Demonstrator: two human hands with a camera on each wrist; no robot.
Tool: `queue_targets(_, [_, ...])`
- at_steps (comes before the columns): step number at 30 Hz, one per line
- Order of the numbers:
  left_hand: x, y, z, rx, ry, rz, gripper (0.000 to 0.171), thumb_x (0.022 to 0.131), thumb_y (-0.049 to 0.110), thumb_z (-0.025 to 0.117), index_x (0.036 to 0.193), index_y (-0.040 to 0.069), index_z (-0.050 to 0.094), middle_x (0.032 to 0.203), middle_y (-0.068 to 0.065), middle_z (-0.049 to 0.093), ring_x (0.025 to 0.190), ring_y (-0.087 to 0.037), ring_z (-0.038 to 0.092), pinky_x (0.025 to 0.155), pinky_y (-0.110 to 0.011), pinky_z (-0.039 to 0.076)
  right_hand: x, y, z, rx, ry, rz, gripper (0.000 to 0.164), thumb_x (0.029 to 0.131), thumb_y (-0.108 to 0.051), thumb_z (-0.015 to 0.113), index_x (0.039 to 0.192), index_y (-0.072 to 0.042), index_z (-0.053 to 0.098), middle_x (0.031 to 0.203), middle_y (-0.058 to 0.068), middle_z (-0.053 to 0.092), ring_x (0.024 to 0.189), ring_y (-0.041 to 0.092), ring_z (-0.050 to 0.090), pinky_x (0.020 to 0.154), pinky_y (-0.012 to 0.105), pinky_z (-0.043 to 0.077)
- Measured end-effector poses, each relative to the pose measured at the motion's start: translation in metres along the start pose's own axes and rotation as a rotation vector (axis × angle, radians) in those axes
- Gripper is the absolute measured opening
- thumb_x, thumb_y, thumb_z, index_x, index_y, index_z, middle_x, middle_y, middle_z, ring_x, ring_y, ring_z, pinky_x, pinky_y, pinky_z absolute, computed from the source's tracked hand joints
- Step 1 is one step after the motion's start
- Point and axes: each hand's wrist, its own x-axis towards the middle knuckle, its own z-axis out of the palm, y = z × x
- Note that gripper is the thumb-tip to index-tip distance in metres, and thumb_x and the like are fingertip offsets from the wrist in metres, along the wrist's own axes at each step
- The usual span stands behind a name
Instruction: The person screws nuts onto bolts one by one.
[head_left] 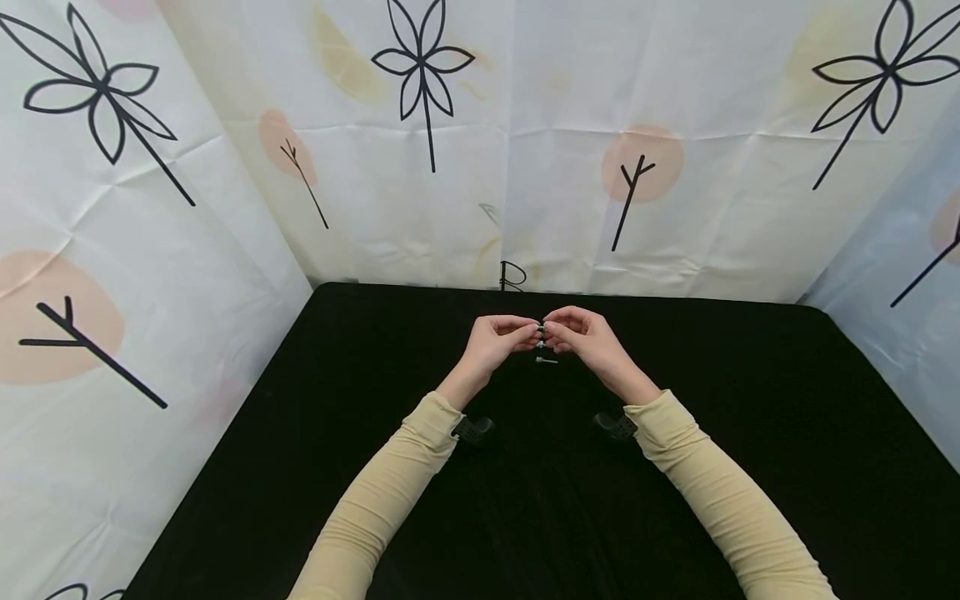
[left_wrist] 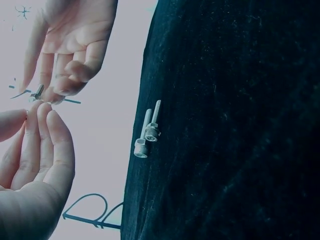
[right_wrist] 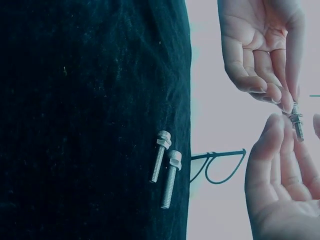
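Observation:
Above the dark table, my left hand (head_left: 497, 340) and right hand (head_left: 587, 337) meet fingertip to fingertip around a small metal bolt (right_wrist: 299, 132). A hex nut (right_wrist: 296, 119) sits partway along its thread. The left thumb and fingers pinch the head end, which they mostly hide. From the other side, the right thumb and fingertips close in at the nut. Two more bolts lie side by side on the cloth below the hands, one bolt (left_wrist: 143, 145) slightly offset from the other bolt (left_wrist: 153, 131). Each has a round socket head with a nut up against it.
Black cloth covers the table (head_left: 540, 500), and its far edge runs just beyond the hands. White patterned curtains (head_left: 555, 208) stand behind and at both sides. Dark wrist cameras, such as the left one (head_left: 474, 430), stick out inward from the cuffs.

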Motion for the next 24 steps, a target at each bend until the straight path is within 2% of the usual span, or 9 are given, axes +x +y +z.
queue_targets(5, [-0.0003, 0.0013, 0.0006, -0.013, -0.005, 0.004, 0.021, 0.092, 0.007, 0.065, 0.106, -0.009, 0.068, 0.095, -0.015, 0.070, 0.084, -0.019, 0.069, 0.083, -0.036, 0.058, 0.0002, 0.0008, 0.0001, -0.013, -0.004, -0.024, 0.029, 0.094, -0.019, 0.064, 0.112, 0.004, 0.061, 0.103, 0.019, 0.066, 0.091, 0.028, 0.065, 0.081, 0.037, 0.057])
queue_targets(11, [-0.0004, 0.0009, 0.0006, -0.009, -0.004, 0.002, 0.021, 0.092, 0.007, 0.065, 0.106, -0.009, 0.068, 0.095, -0.015, 0.070, 0.085, -0.019, 0.069, 0.083, -0.035, 0.058, 0.0004, -0.0025, 0.0021, -0.031, -0.013, 0.044, 0.036, 0.099, -0.029, 0.056, 0.111, 0.005, 0.062, 0.097, 0.020, 0.065, 0.086, 0.024, 0.064, 0.076, 0.037, 0.057])
queue_targets(14, [-0.0004, 0.0006, 0.0007, -0.005, 0.000, 0.000, 0.021, 0.092, 0.008, 0.065, 0.106, -0.008, 0.068, 0.095, -0.015, 0.070, 0.085, -0.019, 0.069, 0.083, -0.035, 0.058, -0.0005, -0.0022, 0.0009, 0.005, -0.013, 0.029, 0.034, 0.098, -0.026, 0.058, 0.114, 0.004, 0.060, 0.098, 0.016, 0.065, 0.087, 0.025, 0.063, 0.080, 0.043, 0.056])
queue_targets(18, [-0.0001, 0.0004, 0.0012, 0.000, 0.003, -0.005, 0.022, 0.091, 0.009, 0.066, 0.106, -0.008, 0.068, 0.095, -0.015, 0.070, 0.084, -0.019, 0.069, 0.083, -0.035, 0.058, -0.0004, -0.0008, -0.0015, -0.014, -0.012, -0.008, 0.028, 0.095, -0.019, 0.063, 0.113, 0.003, 0.061, 0.101, 0.015, 0.066, 0.091, 0.031, 0.062, 0.085, 0.053, 0.052])
queue_targets(21, [0.0008, 0.0003, 0.0016, 0.000, 0.004, -0.006, 0.022, 0.091, 0.009, 0.066, 0.106, -0.008, 0.068, 0.094, -0.015, 0.070, 0.084, -0.019, 0.069, 0.082, -0.035, 0.058, 0.0012, -0.0017, -0.0014, -0.061, -0.014, 0.009, 0.030, 0.097, -0.021, 0.060, 0.111, 0.005, 0.063, 0.100, 0.021, 0.066, 0.090, 0.031, 0.062, 0.081, 0.047, 0.054])
queue_targets(24, [0.0021, -0.0005, 0.0013, 0.002, 0.004, -0.009, 0.023, 0.091, 0.010, 0.066, 0.106, -0.007, 0.068, 0.095, -0.015, 0.070, 0.085, -0.019, 0.069, 0.083, -0.035, 0.058, 0.0024, -0.0030, -0.0009, -0.066, -0.015, 0.044, 0.035, 0.099, -0.027, 0.055, 0.110, 0.005, 0.063, 0.098, 0.024, 0.064, 0.085, 0.025, 0.063, 0.077, 0.041, 0.056])
